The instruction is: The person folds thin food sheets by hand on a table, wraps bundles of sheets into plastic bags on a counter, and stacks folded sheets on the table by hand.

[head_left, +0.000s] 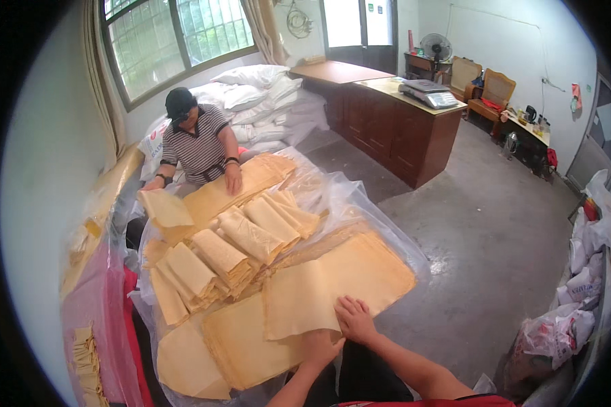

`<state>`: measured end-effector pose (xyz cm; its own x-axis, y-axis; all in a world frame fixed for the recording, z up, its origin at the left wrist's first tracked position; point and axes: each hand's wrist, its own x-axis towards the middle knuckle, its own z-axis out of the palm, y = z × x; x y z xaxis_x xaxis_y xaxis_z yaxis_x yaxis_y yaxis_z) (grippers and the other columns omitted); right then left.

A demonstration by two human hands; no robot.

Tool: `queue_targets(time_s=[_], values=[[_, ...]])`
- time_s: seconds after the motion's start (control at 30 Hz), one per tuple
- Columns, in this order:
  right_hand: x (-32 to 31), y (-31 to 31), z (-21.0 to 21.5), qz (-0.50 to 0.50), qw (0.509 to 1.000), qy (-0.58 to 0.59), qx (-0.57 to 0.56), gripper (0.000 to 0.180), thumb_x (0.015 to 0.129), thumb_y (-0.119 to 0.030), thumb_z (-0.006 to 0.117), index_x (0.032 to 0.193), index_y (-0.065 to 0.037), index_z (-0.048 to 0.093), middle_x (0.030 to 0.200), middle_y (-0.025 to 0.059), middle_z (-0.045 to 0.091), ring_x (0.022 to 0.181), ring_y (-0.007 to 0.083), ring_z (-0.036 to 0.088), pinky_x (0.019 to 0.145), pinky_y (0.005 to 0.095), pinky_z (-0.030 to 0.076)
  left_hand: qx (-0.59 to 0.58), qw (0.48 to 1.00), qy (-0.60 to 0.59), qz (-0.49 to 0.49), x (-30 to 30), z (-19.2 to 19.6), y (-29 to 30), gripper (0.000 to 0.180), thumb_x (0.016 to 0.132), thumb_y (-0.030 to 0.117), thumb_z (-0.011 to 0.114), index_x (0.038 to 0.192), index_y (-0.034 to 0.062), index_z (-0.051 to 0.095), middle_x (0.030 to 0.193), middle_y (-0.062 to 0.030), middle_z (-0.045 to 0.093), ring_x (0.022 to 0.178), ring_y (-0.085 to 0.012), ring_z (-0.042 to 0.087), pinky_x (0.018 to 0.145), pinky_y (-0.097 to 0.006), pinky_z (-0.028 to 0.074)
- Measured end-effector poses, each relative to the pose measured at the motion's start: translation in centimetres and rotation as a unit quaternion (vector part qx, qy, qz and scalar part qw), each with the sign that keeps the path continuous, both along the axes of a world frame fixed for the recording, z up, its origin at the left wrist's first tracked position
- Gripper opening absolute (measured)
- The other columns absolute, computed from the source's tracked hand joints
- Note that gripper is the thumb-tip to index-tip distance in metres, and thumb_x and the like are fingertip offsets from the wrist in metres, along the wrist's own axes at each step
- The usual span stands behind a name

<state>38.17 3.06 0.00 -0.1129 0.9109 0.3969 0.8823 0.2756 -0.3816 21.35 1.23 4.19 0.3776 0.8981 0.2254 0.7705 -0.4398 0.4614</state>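
A tan sheet (pixel 305 295) lies beneath the loosely extended right fingers (pixel 347 308) — left hand (pixel 323 349) at its edge, grip unclear.

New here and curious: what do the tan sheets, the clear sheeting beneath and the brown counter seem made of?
Tan sheets: matte, folding softly; paper-like or dried food, unclear.
Clear sheeting: likely plastic film, glossy, wrinkled.
Brown counter: probably varnished wood; reddish, panelled front.
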Motion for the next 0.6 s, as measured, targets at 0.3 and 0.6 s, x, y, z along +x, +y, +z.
queue_targets(time_s=[0.3,0.6], values=[[0.0,-0.6,0.9,0.013,0.997,0.059,-0.04,0.047,0.075,-0.027,0.071,0.12,-0.019,0.062,0.133,0.007,0.054,0.129,0.0269,0.046,0.105,0.0453,0.033,0.048,0.981,0.173,-0.068,0.4,-1.9,2.1,0.033,0.088,0.038,0.058,0.069,0.0128,0.068,0.07,-0.0096,0.066,0.061,-0.0301,0.065,0.054,-0.047,0.048],[-2.5,0.8,-0.8,-0.13,0.988,0.073,-0.034,0.022,0.075,-0.023,0.068,0.097,-0.019,0.068,0.12,0.0039,0.06,0.118,0.0262,0.052,0.1,0.0469,0.033,-0.071,0.995,-0.061,-0.011,-0.4,-0.8,3.6,0.03,0.092,0.028,0.052,0.105,0.0062,0.069,0.097,-0.018,0.069,0.09,-0.0392,0.065,0.08,-0.048,0.051]])
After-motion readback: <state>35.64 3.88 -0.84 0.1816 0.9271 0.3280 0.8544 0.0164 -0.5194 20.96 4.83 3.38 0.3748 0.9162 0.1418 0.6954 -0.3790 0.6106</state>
